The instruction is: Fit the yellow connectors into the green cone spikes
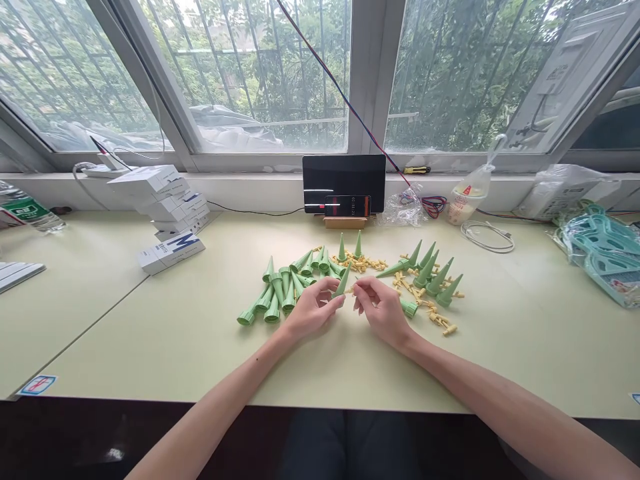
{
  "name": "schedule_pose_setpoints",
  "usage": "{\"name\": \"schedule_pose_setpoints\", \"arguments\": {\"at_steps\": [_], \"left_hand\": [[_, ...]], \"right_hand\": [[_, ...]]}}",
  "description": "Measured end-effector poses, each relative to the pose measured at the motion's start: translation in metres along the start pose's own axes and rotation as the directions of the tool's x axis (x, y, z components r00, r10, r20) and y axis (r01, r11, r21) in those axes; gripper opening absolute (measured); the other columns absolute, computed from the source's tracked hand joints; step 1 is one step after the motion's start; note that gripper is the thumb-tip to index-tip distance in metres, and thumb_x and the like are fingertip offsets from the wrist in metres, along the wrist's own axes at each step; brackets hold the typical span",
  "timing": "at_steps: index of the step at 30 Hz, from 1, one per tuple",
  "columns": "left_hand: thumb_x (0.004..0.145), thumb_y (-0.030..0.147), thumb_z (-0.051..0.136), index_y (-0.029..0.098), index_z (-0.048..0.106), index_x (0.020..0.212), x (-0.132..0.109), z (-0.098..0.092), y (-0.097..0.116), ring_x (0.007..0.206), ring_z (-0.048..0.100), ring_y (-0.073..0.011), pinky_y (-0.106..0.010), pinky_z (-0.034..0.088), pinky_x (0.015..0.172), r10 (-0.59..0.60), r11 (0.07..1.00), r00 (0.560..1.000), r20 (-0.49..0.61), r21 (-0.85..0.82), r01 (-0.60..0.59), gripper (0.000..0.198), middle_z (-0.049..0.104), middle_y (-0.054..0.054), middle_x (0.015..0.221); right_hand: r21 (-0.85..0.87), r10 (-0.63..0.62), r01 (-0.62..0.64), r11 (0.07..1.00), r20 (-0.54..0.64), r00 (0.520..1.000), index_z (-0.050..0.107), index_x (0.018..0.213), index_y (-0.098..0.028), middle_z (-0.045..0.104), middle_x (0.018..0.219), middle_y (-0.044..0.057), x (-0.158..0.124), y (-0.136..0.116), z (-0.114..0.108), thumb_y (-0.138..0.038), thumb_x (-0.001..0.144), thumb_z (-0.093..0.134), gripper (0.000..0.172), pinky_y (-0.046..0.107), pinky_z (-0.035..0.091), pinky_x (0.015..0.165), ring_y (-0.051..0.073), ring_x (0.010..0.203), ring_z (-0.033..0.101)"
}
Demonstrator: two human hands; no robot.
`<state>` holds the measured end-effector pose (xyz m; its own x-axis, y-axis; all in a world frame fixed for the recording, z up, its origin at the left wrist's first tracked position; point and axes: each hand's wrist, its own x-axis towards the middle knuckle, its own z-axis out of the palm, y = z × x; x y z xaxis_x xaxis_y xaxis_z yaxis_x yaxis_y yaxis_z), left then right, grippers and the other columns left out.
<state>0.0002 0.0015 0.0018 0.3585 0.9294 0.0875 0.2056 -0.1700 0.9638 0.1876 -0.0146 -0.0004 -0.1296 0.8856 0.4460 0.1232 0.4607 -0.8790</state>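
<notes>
My left hand grips a green plastic cone spike, its tip pointing up. Close beside it, the fingers of my right hand are pinched near a small yellow piece, which shows at the cone's side; its shape is mostly hidden. To the left of my hands lies a heap of loose green cones. Small yellow T-shaped valves are scattered behind my hands, with two cones standing upright among them. On the right, several green cones stand with yellow valves attached, near more loose yellow valves.
A tablet and a phone on a stand are at the back. White boxes are stacked at left, near a bottle. At right are a bagged cup, a coiled white cable and turquoise plastic parts.
</notes>
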Motion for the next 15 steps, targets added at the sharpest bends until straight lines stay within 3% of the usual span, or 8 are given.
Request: {"name": "schedule_pose_setpoints", "arguments": {"at_steps": [4,15], "left_hand": [[0.088,0.047,0.064,0.019,0.054,0.109,0.0001,0.0,0.0007,0.059,0.056,-0.0091,-0.02,0.044,0.043,-0.011,1.0,1.0,-0.011,-0.027,0.011,0.036,0.058,-0.005,0.098],[0.089,0.049,0.062,0.019,0.05,0.112,0.0013,-0.003,0.0056,0.062,0.06,-0.0128,-0.025,0.05,0.049,-0.051,0.944,0.994,0.094,-0.32,0.079,0.039,0.067,-0.008,0.098]], "right_hand": [[-0.002,-0.002,0.002,1.0,0.005,1.0,0.061,0.092,-0.02,0.058,0.076,0.001,-0.0006,-0.0007,-0.0006,-0.033,0.098,0.053,0.016,0.027,0.051,0.054,0.013,0.059,0.061],[0.015,0.003,-0.003,1.0,-0.006,1.0,0.061,0.092,-0.019,0.06,0.078,0.001,0.0003,0.0008,0.0006,-0.035,0.098,0.054,0.018,0.026,0.052,0.055,0.013,0.059,0.061]]}}
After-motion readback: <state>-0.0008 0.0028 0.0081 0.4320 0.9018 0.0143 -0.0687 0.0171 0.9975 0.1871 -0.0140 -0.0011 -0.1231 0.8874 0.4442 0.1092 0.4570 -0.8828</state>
